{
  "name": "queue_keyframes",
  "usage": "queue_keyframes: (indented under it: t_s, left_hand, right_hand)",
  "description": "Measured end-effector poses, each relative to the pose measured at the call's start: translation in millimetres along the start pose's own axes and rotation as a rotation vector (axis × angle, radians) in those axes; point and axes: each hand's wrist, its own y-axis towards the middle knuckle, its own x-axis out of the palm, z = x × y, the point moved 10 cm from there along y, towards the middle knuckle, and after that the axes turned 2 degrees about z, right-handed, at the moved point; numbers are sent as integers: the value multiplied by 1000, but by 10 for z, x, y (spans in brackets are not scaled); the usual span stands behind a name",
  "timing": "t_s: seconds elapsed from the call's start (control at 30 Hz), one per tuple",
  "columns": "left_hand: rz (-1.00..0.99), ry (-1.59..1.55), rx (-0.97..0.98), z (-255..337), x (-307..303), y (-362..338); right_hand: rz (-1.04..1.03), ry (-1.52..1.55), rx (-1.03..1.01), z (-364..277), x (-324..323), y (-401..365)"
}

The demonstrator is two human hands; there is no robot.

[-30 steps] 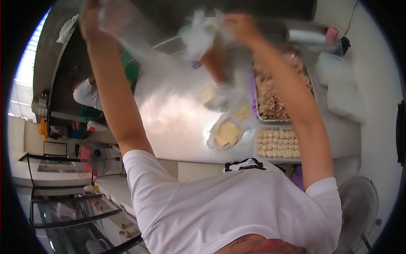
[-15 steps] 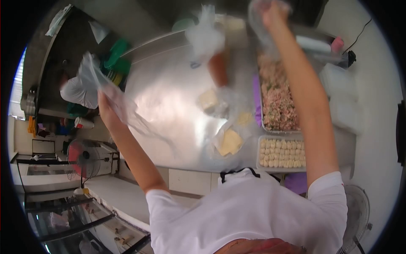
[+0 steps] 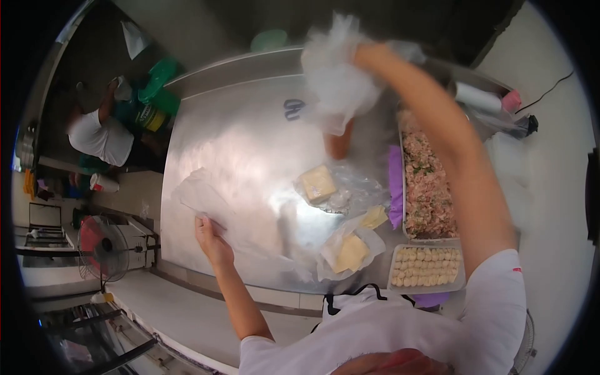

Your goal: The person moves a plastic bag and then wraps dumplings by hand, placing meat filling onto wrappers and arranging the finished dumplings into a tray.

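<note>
My left hand (image 3: 214, 240) pinches a thin clear plastic bag (image 3: 203, 190) above the left part of the steel table (image 3: 244, 144). My right hand (image 3: 365, 56) reaches across to the back, into a bunch of crumpled clear plastic bags (image 3: 337, 75); its fingers are hidden there. Below this bunch, an orange-brown container (image 3: 339, 145) is partly covered. Nearer to me lie a wrapped pale yellow block of wrappers (image 3: 317, 184) and an opened stack of yellow wrappers (image 3: 351, 253) on plastic.
A tray of minced filling (image 3: 430, 187) lies under my right forearm, with a purple cloth (image 3: 395, 187) beside it. A box of small dumplings (image 3: 425, 267) stands in front. Scissors (image 3: 292, 109) lie farther back. Another person (image 3: 103, 137) and a fan (image 3: 105, 249) are to the left.
My right hand has moved from the far right back leftward to the plastic bag bunch. My left hand has come down and nearer to me, with the clear plastic bag still in it. The view has shifted.
</note>
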Motion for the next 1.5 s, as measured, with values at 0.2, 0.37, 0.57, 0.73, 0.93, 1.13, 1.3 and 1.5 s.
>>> queue_keyframes:
  t_s: [0.2, 0.37, 0.57, 0.73, 0.93, 1.13, 1.3, 1.5]
  left_hand:
    - [26, -61, -12, -202, 136, -29]
    - [40, -34, -25, -100, 178, -231]
    - [303, -96, -81, -542, -291, -392]
    - [320, -93, -112, -424, -87, -447]
    - [182, 20, -2, -297, 44, -493]
    - [256, 16, -11, -193, 266, -553]
    - [98, 12, 4, -49, 432, -614]
    - [-426, 112, -77, 22, 1227, -1041]
  right_hand:
    - [-311, -106, 371, 386, 232, 310]
    - [-303, 288, 253, -381, -682, -490]
    - [966, 2125, 712, 119, 274, -1947]
    - [1259, 2112, 725, 575, 666, -1596]
    - [941, 1072, 457, 709, -253, -962]
    - [26, -71, 123, -16, 47, -371]
    - [-161, 294, 206, 52, -263, -572]
    - [367, 406, 353, -443, -1630, -2080]
